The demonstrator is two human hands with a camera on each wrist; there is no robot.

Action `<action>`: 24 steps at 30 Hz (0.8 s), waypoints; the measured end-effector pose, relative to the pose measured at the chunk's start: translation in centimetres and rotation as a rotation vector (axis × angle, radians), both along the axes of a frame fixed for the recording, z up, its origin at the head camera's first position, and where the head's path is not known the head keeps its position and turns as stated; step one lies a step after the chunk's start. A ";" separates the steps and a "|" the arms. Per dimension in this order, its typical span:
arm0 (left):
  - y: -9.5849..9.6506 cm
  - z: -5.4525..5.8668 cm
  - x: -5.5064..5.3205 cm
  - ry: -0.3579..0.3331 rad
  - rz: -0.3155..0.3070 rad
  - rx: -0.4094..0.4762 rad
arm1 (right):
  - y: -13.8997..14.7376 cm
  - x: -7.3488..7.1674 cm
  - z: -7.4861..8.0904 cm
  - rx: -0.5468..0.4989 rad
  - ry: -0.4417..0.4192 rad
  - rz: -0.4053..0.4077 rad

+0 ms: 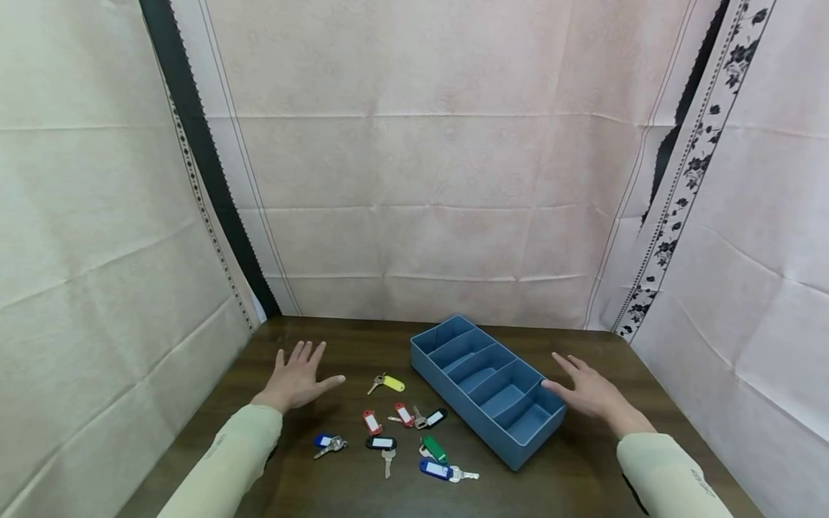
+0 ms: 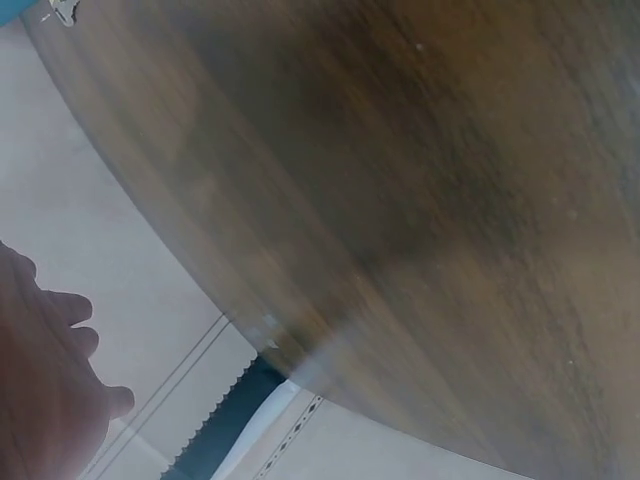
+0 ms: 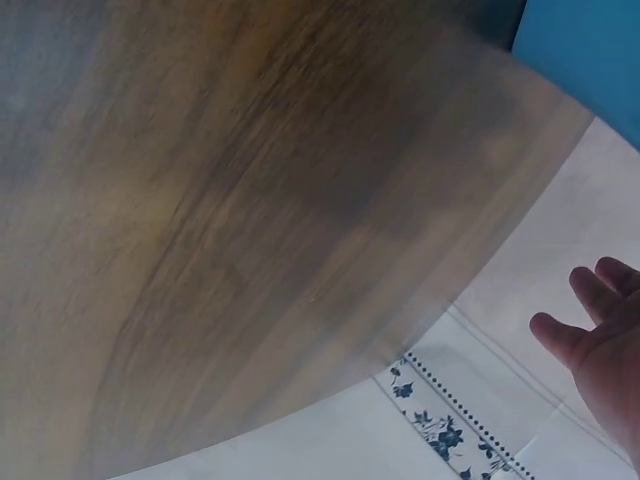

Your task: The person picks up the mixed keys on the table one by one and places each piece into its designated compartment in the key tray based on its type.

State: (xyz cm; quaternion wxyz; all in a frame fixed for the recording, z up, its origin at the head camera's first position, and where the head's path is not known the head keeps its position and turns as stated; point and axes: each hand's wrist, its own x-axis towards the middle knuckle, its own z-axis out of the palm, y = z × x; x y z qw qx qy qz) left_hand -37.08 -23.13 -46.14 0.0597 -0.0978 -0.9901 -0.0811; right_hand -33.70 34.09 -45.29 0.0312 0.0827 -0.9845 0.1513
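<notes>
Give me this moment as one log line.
left hand: holds nothing | right hand: holds nothing, beside blue tray | tagged keys: loose on table, outside tray

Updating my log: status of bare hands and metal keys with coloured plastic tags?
Left hand, right hand: open, nothing held. Keys loose on brown wood-grain table. Blue rectangular divided tray stands between right hand and keys.
</notes>
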 end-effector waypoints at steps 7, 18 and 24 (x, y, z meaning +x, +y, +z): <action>0.4 0.1 0.1 0.001 -0.030 0.020 | -0.9 -0.2 -0.2 -0.015 -0.008 0.024; 1.0 -0.1 0.5 0.006 -0.053 0.012 | -2.1 0.1 -0.2 -0.071 -0.004 0.074; 1.1 -0.1 0.7 0.001 -0.064 0.014 | -2.6 0.2 -0.6 -0.111 -0.023 0.082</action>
